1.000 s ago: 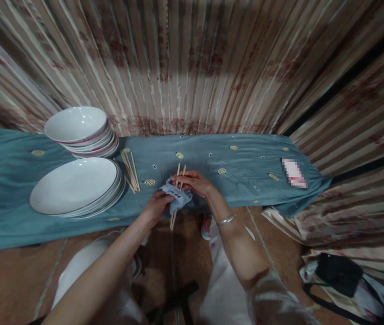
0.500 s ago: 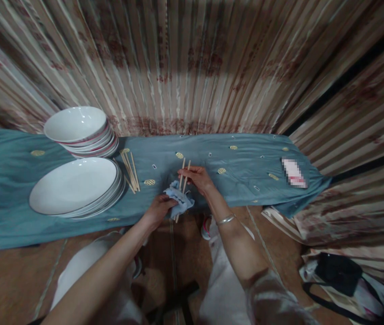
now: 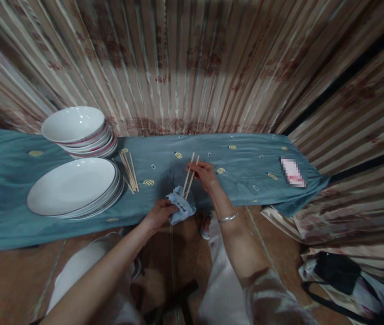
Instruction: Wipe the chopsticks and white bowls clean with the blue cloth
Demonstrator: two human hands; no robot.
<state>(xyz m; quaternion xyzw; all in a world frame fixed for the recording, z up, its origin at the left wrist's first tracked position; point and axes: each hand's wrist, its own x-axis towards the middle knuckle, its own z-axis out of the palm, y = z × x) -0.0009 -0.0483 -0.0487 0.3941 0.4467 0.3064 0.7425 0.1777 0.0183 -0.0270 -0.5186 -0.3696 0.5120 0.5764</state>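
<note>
Two wooden chopsticks (image 3: 187,178) slant up and to the right over the table's front part, and my right hand (image 3: 203,174) is closed around their upper half. A crumpled light blue cloth (image 3: 181,206) is in the grip of my left hand (image 3: 162,212), with its loose part hanging past the table's front edge. The chopsticks' lower ends meet the cloth; I cannot tell whether they are wrapped in it. Several more chopsticks (image 3: 130,174) lie together on the tablecloth, left of my hands.
A stack of white plates (image 3: 70,185) stands left of the loose chopsticks, with stacked bowls (image 3: 75,124) behind it. The patterned tablecloth (image 3: 164,149) covers a long table against a curtain (image 3: 164,67). A blurred pink-white item (image 3: 293,172) lies at right; a black bag (image 3: 337,273) is below.
My right hand has moved slightly right and up with the chopsticks, drawing their lower ends up through the cloth. My left hand with the cloth has barely moved.
</note>
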